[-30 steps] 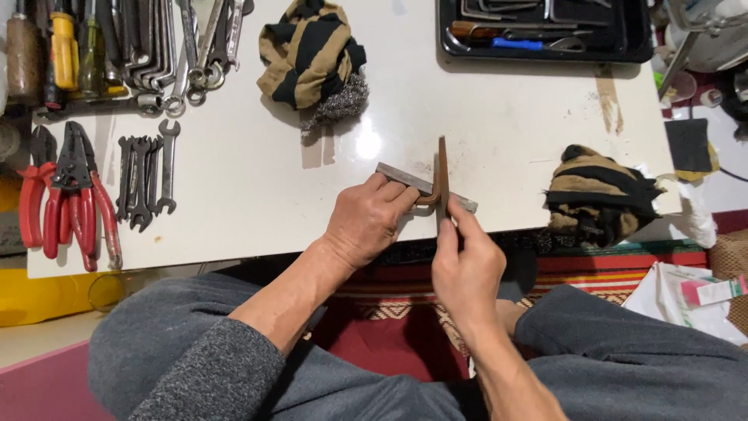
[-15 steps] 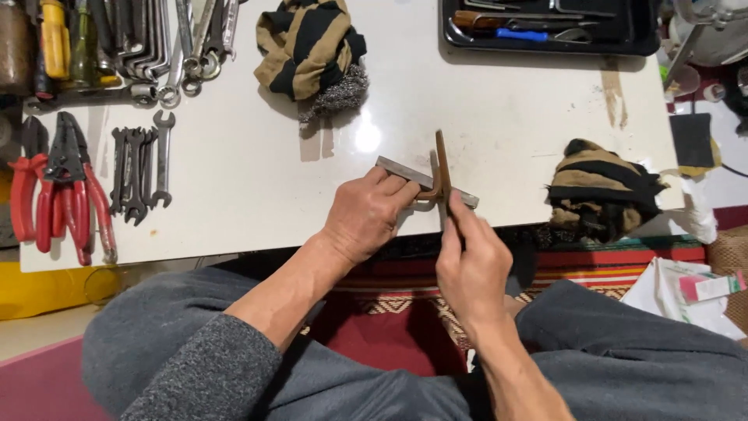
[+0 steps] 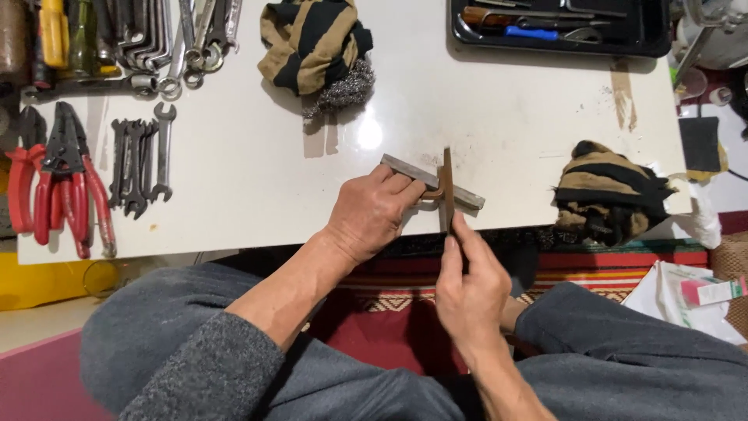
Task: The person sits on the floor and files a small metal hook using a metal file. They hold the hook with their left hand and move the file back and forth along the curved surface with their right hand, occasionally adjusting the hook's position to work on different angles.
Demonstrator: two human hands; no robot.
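1. Left hand [image 3: 372, 214]: lies knuckles-up at the near edge of the white table [image 3: 249, 195], fingers closed over one end of a flat grey metal bar [image 3: 460, 195], pinning it to the tabletop.
2. Grey metal bar: lies flat near the front edge of the table, running diagonally from under the left hand's fingers out to the right.
3. Right hand [image 3: 470, 284]: thumb and fingers pinched together on the lower end of a thin rusty-brown metal strip [image 3: 447, 187].
4. Rusty-brown strip: stands on edge, crossing the grey bar at roughly a right angle; a curved brown part bends from it toward the left hand.
5. Surroundings:
   - Striped cloth with steel wool [image 3: 319, 51] at the far centre of the table.
   - A second striped cloth [image 3: 608, 195] at the right edge.
   - Red-handled pliers [image 3: 58, 187] and a row of dark open-end spanners [image 3: 144, 168] on the left.
   - Black tool tray [image 3: 561, 31] at the far right.
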